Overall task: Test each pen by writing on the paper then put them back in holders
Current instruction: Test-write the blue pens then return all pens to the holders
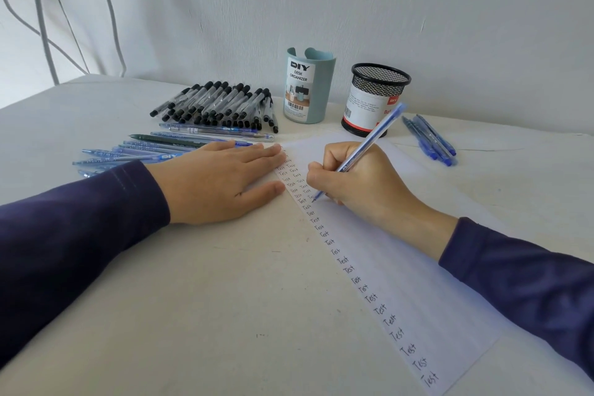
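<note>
The fingers (pixel 321 170) of the right hand (pixel 363 183) were curled and pinched a translucent blue plastic pen (pixel 371 138) low on its barrel, just above the tip. The pen slanted upward out of the grip, and its upper end leaned toward the far edge of the white lined sheet of paper (pixel 418 283). Its tip touched the paper beside a short second column of handwritten "Test" words. A longer column of the same word ran down the paper's left margin to its near corner.

The fingers (pixel 263 154) of the left hand (pixel 218 183) lay straight and pressed together, palm down. They held nothing, and their tips reached the paper's left edge near its far corner. Both arms wore dark purple sleeves (pixel 80 235).

Left of the paper, partly under the left hand, lay a row of blue pens (pixel 154 148). Beyond that row lay a pile of clear pens with black caps (pixel 218 106). Past the paper's far edge stood a pale teal plastic desk organizer (pixel 308 87) and a round black wire-mesh holder (pixel 376 100), side by side. To the right of the paper's far end, a few more blue pens (pixel 430 138) lay together. Everything rested on the white table (pixel 225 299).
</note>
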`<state>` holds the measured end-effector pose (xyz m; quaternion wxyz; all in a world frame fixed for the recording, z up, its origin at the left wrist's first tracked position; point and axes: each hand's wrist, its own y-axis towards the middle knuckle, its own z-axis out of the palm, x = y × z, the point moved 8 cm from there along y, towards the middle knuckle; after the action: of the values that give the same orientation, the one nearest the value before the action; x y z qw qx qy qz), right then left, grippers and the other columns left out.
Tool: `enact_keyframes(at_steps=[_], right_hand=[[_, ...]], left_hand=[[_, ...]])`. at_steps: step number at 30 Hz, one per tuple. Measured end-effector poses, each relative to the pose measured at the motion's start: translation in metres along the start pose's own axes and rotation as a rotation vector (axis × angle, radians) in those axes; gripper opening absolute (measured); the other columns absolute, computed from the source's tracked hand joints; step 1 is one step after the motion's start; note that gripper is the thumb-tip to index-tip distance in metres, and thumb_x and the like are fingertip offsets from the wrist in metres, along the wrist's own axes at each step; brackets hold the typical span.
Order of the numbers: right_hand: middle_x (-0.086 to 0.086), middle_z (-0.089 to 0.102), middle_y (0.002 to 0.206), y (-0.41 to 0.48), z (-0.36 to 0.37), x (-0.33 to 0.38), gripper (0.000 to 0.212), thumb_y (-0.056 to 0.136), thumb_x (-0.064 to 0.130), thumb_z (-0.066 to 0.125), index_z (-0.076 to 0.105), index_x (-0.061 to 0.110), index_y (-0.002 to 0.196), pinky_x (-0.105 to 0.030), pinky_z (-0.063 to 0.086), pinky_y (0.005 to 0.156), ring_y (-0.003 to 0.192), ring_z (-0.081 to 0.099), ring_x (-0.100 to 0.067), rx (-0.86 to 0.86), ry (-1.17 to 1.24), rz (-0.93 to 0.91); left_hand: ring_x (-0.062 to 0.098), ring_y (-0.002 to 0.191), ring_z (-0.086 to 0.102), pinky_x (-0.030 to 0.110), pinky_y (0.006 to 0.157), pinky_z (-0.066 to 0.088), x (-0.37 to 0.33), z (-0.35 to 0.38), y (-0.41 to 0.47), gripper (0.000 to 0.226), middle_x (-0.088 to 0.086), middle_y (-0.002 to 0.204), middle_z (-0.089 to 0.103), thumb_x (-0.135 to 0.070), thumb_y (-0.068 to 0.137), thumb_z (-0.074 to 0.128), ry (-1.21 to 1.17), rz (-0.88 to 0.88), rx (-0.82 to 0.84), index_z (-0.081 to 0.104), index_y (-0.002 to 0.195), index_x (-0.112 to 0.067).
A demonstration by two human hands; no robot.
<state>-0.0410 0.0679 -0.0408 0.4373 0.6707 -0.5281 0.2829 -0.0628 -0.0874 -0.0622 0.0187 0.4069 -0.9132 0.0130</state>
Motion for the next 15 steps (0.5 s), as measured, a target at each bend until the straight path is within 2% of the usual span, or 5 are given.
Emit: enact_keyframes(at_steps=[3,7,11,12,15], right_hand=[[-0.003,0.043,0.047,-0.0005,0.0002,0.0021,0.038,0.081,0.011,0.070,0.045,0.001,0.054,-0.032,0.047,0.059,0.044,0.040,-0.008,-0.001,-0.024,-0.006],[-0.005,0.043,0.045,0.0009,-0.0017,-0.0014,0.038,0.080,0.009,0.070,0.045,0.002,0.053,-0.035,0.056,0.072,0.043,0.040,-0.010,-0.016,0.008,0.008],[-0.007,0.041,0.048,-0.0009,-0.0025,0.0024,0.038,0.081,0.007,0.071,0.044,-0.005,0.057,-0.019,0.046,0.055,0.039,0.040,-0.004,-0.015,-0.015,-0.021],[-0.008,0.041,0.048,-0.0012,-0.0030,0.0031,0.038,0.081,0.007,0.071,0.044,-0.007,0.058,-0.019,0.045,0.054,0.039,0.041,-0.003,-0.019,-0.021,-0.024],[-0.005,0.043,0.046,-0.0004,-0.0025,0.0028,0.038,0.080,0.009,0.071,0.045,-0.002,0.055,-0.036,0.056,0.067,0.041,0.041,-0.006,-0.015,-0.032,-0.023]], left_hand=[[-0.001,0.147,0.003,0.021,0.115,-0.006,-0.0006,-0.0010,-0.0004,0.092,-0.017,0.161,0.000,-0.074,0.072,-0.014,0.000,0.002,-0.015,0.001,0.155,-0.036],[-0.001,0.147,0.004,0.021,0.116,-0.005,-0.0005,-0.0017,-0.0002,0.092,-0.018,0.161,0.000,-0.073,0.072,-0.014,-0.001,-0.003,-0.021,0.001,0.155,-0.036],[-0.001,0.147,0.005,0.020,0.116,-0.005,-0.0013,-0.0016,0.0001,0.091,-0.018,0.161,0.000,-0.074,0.073,-0.014,-0.002,0.001,-0.026,0.001,0.155,-0.037],[0.000,0.147,0.004,0.021,0.116,-0.004,-0.0016,-0.0011,0.0000,0.091,-0.017,0.161,0.000,-0.073,0.073,-0.014,0.000,0.000,-0.023,0.001,0.155,-0.037],[0.000,0.148,0.004,0.023,0.118,-0.003,-0.0021,-0.0011,-0.0003,0.092,-0.017,0.162,0.000,-0.074,0.072,-0.014,-0.004,-0.001,-0.018,0.001,0.155,-0.036]])
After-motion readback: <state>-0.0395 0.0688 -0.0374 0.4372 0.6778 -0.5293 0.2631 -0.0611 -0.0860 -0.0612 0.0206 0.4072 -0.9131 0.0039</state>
